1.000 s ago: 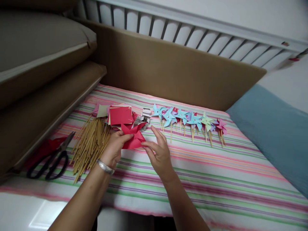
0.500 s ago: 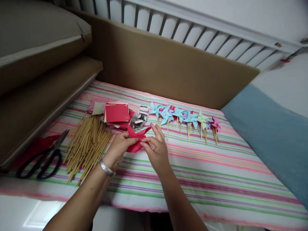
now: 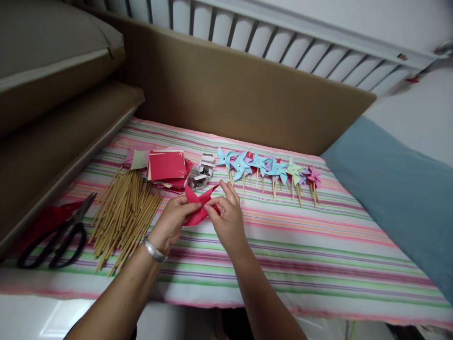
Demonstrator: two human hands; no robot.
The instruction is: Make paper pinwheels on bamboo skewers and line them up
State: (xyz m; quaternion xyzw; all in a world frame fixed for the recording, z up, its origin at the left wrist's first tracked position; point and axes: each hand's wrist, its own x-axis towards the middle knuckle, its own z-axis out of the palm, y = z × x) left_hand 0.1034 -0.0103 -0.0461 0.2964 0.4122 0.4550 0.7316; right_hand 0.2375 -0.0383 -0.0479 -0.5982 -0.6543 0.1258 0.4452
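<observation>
A red cut paper square (image 3: 198, 204), partly folded into a pinwheel shape, is held above the striped cloth (image 3: 283, 255). My left hand (image 3: 172, 223), with a silver bracelet on the wrist, pinches its left side. My right hand (image 3: 228, 219) pinches a folded flap at its right side with thumb and forefinger. Both hands meet over the paper in front of the stack of red paper squares (image 3: 166, 167).
A pile of wooden sticks (image 3: 125, 215) lies left of my hands, black scissors (image 3: 56, 236) further left. Small grey pieces (image 3: 203, 171) sit behind the paper. A row of several finished pinwheels (image 3: 269, 171) lies at the back. Brown cushions and a blue pillow (image 3: 396, 193) border the cloth.
My right hand has closed in from an open pose and now pinches a flap of the red paper. The paper is folded more tightly. The view shifted slightly.
</observation>
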